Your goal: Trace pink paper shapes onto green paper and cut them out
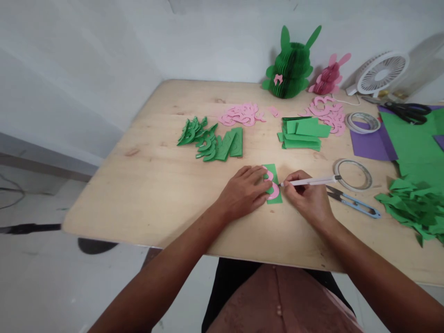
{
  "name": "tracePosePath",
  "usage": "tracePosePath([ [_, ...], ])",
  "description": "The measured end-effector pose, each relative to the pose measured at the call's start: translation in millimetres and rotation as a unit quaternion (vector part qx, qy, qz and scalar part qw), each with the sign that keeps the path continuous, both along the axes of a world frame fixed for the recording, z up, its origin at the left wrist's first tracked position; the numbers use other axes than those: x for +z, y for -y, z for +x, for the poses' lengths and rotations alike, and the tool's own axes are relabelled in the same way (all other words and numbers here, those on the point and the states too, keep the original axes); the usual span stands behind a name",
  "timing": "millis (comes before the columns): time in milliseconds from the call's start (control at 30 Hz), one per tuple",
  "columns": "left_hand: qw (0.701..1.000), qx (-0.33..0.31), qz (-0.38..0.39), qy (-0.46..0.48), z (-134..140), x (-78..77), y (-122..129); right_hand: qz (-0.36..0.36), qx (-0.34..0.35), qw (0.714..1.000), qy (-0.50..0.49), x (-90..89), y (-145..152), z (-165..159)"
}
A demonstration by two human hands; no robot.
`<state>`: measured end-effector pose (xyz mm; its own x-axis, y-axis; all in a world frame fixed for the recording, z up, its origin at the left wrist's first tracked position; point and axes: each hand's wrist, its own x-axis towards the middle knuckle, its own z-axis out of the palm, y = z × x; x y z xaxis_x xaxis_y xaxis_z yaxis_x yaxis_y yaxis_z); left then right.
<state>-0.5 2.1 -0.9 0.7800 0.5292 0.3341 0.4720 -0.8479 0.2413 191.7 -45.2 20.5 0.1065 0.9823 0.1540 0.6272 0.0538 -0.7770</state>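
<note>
My left hand point(243, 193) lies flat with its fingers stretched over a pink curvy paper cutout point(274, 191), pressing it onto a green paper strip point(276, 175). Part of the cutout is hidden under the fingers. My right hand point(308, 196) is closed around a white pen point(314, 181), its tip touching the green strip along the cutout's right edge. Right beside that hand lie blue-handled thread snips point(360, 206). Beyond both hands are a stack of green paper strips point(303, 132) and a group of green cut pieces point(208, 143).
Pink cutouts point(241, 114) lie farther back. A green honeycomb paper rabbit point(291, 69), a smaller pink one point(328, 79) and a white fan point(383, 74) stand along the wall. At right are tape rolls point(363, 123), black scissors point(409, 111), purple paper point(369, 144) and green scraps point(412, 208).
</note>
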Motion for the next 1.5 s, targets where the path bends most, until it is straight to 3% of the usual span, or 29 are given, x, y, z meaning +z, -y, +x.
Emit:
tracePosePath([
  [733,1.000,0.006,0.003,0.002,1,0.2,1,0.000,-0.003,1.000,0.016,2.1,1,0],
  [933,1.000,0.004,0.005,0.000,1,0.5,1,0.014,-0.015,0.999,-0.049,6.3,3,-3],
  [1133,1.000,0.006,0.009,-0.003,1,0.4,1,-0.015,0.029,0.997,-0.071,-2.2,4,0],
  [1500,1.000,-0.002,0.012,0.001,1,-0.2,0,0.008,0.031,0.999,0.032,1.4,6,1],
])
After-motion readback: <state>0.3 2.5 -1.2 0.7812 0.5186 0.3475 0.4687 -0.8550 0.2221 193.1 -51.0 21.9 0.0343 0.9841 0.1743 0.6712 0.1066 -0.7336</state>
